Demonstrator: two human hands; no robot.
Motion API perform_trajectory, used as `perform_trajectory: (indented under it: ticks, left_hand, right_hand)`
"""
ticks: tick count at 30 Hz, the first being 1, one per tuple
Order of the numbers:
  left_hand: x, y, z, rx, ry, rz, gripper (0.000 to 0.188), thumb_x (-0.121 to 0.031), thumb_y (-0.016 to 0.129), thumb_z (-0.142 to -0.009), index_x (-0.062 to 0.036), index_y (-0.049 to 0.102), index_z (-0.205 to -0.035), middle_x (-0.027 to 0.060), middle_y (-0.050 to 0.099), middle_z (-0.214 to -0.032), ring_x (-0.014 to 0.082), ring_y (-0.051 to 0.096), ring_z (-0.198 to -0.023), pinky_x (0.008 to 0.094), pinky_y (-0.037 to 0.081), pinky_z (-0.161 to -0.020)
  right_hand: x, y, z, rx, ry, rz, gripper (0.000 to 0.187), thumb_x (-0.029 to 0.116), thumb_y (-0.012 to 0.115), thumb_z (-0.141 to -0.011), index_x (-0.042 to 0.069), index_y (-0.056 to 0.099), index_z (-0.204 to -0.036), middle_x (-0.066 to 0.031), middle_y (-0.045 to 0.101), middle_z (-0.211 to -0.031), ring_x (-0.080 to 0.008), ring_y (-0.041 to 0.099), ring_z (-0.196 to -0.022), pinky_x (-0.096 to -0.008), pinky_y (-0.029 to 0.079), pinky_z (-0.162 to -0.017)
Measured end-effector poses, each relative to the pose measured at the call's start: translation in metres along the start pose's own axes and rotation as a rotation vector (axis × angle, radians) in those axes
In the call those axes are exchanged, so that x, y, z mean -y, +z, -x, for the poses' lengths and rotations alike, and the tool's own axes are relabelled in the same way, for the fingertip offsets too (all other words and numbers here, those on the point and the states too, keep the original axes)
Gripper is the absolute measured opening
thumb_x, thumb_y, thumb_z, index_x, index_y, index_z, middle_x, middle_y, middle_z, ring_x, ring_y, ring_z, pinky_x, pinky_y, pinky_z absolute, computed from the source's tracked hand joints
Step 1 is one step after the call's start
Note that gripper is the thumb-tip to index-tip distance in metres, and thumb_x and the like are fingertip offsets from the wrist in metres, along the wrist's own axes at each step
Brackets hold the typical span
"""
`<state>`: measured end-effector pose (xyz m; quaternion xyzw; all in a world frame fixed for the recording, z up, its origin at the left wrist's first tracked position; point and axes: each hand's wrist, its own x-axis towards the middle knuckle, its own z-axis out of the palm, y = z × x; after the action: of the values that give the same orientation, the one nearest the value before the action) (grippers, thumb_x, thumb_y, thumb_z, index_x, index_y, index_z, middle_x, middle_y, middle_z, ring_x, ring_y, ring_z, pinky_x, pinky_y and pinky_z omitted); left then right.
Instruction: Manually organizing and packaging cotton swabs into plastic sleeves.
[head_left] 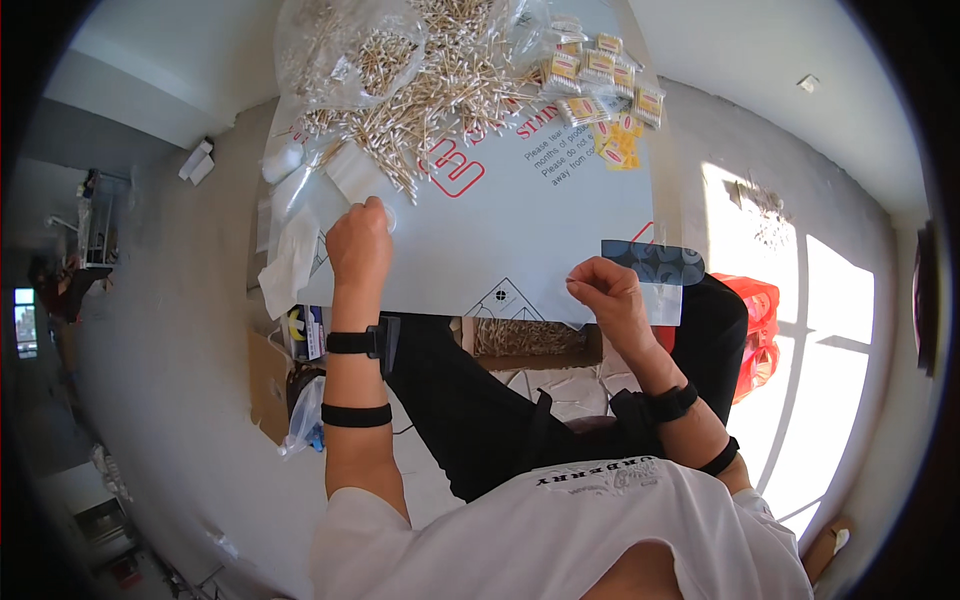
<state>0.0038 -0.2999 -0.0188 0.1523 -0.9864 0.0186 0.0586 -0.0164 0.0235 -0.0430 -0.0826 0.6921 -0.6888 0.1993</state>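
Head view: lg pale table [470, 250] in the ctr, printed red & black. Big loose heap of swabs [445, 85] covers its far side, L to ctr, beyond both hands; a clear bag [310, 75] w/ more swabs sits at the heap's L. Red bag [757, 335] is off the table, to the R. White sheet [292, 262] lies at the table's L edge. Dark strip [655, 262] sticks out past the R edge. L hand [360, 240] is over the table's L part, just by a flat sleeve near the heap: fingers curled in & pressed together; can't tell if they pinch anything. R hand [608, 290] is over the near R part, right by the strip: thumb & index tips together, can't tell what's btwn. Sleeve [353, 172] is whitish. Yellow cards [618, 143] lie far R, next to sm. swab packs [599, 66].
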Motion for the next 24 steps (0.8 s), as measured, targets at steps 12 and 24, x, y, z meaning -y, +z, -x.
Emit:
perform_trajectory:
  ticks: [12, 24]
  left_hand:
    - [-0.181, -0.04, 0.098, 0.236, 0.356, 0.935, 0.004, 0.0, 0.065, -0.08, 0.0011, 0.062, -0.083, 0.0143, 0.06, -0.08, 0.0352, 0.061, -0.076, 0.0406, 0.049, -0.066]
    - [-0.249, -0.016, 0.105, 0.146, 0.237, 0.998, 0.015, 0.0, 0.068, -0.079, 0.0012, 0.054, -0.073, 0.0152, 0.06, -0.067, 0.0307, 0.06, -0.06, 0.0372, 0.046, -0.055]
  right_hand:
    - [0.029, -0.044, 0.024, 0.252, -0.062, 0.396, 0.016, 0.003, 0.075, -0.074, -0.001, 0.06, -0.076, -0.0026, 0.057, -0.064, -0.0075, 0.05, -0.063, -0.0263, 0.043, -0.058]
    - [0.0, -0.089, 0.058, -0.132, 0.064, -0.08, 0.015, 0.011, 0.071, -0.087, 0.0, 0.062, -0.082, 0.0007, 0.06, -0.067, -0.0038, 0.047, -0.058, -0.0206, 0.039, -0.054]
